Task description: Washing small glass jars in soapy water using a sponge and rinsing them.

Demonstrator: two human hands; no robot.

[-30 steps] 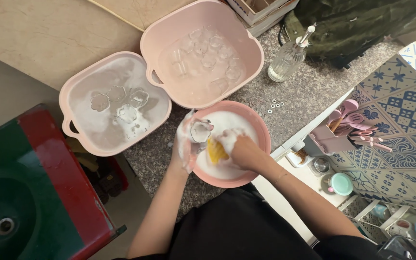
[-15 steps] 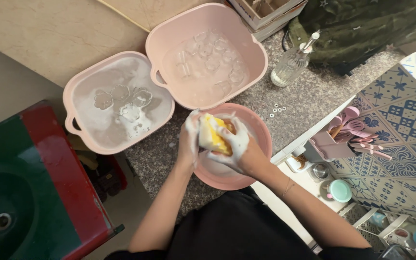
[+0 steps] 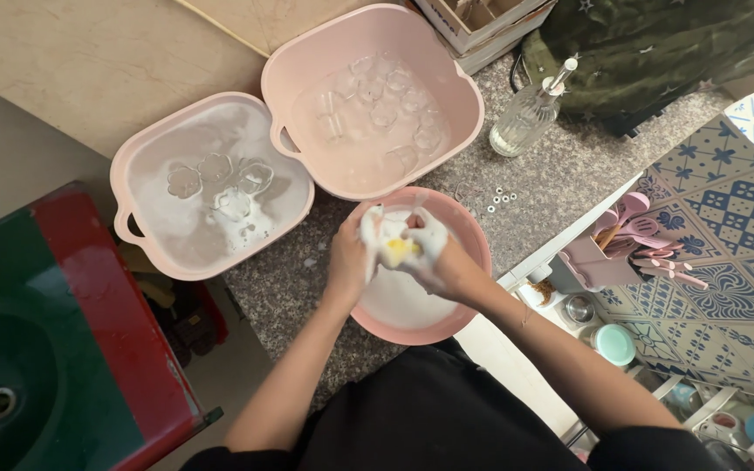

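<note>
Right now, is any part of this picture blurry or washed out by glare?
Head view: both soapy hands, left hand and right hand, are smeared by motion blur around the yellow sponge; the counter and glass bottle are sharp; soft even daylight, with pale sheen on the water in the square pink tub.

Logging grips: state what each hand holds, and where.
Both foamy hands, left hand and right hand, clasp a yellow sponge by its sides over the round pink basin.

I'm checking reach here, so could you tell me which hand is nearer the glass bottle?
Right. The right hand is over the round basin, on the bottle's side; the left hand is farther away.
</note>
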